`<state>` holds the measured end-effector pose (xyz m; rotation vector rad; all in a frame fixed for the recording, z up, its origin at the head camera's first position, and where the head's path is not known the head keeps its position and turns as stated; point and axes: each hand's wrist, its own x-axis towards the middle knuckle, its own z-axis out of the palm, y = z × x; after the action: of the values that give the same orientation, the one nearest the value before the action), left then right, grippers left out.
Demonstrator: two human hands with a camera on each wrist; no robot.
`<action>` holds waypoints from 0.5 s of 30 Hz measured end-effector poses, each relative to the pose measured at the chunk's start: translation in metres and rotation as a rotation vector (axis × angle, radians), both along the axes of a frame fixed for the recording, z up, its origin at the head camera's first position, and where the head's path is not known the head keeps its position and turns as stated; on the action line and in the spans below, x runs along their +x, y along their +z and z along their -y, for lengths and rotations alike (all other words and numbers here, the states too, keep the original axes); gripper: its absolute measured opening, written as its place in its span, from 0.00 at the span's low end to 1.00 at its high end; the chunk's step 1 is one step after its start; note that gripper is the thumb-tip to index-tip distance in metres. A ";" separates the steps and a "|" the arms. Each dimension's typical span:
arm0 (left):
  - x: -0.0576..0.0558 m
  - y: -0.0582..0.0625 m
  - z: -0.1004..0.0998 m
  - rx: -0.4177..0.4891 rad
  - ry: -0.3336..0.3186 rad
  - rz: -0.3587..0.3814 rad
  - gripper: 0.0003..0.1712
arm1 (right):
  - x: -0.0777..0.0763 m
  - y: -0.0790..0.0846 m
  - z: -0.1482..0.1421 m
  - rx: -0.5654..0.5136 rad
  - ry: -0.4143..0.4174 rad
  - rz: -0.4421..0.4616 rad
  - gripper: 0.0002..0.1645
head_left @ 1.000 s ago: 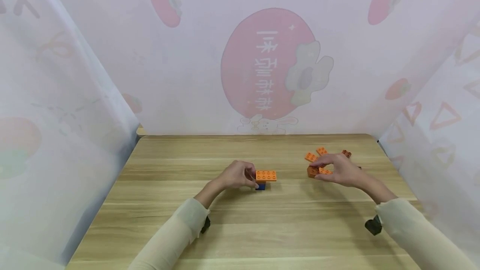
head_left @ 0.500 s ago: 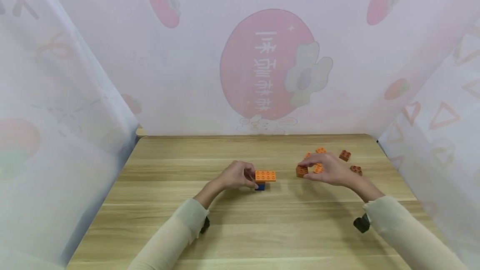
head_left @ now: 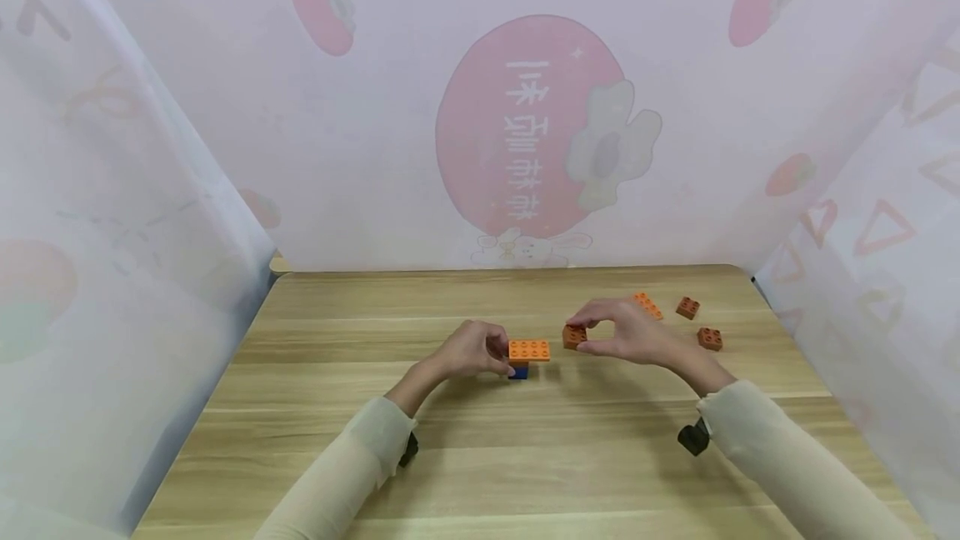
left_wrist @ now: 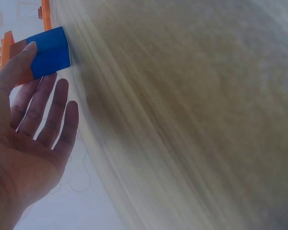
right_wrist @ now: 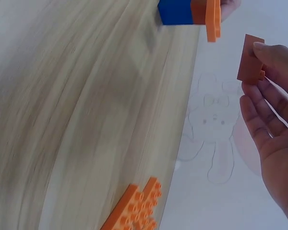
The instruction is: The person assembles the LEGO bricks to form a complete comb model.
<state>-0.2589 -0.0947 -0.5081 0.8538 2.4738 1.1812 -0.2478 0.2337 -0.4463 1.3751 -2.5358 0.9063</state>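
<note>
Right hand (head_left: 633, 332), pinching a dark orange brick (head_left: 574, 336), has carried it left off the loose pile to just right of the stack, so joining looks near; left hand (head_left: 474, 349) pinches the stack, whose blue base brick (left_wrist: 50, 51) shows plainly only in wrist views, on the bench (head_left: 480, 440).

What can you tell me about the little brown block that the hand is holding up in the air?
The brown block is a small, chunky toy brick that looks like plastic, dark orange-brown, with round studs on top. The right hand pinches it between thumb and fingertips, lifted clear of the wooden table. It hangs just to the right of the flat orange plate, close to it but not touching. In the right wrist view it shows a plain, flat side. Only the fingers touch it.
</note>
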 end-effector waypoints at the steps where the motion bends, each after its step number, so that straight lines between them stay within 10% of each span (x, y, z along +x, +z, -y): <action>1: 0.000 0.000 0.000 -0.003 0.000 0.001 0.14 | 0.000 0.001 0.003 -0.005 0.001 -0.003 0.22; 15: 0.000 0.002 0.000 0.012 -0.009 0.013 0.13 | -0.003 -0.001 0.037 -0.008 0.027 0.053 0.21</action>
<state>-0.2586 -0.0945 -0.5058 0.8568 2.4531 1.1956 -0.2511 0.1966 -0.4478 1.4053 -2.5552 0.9695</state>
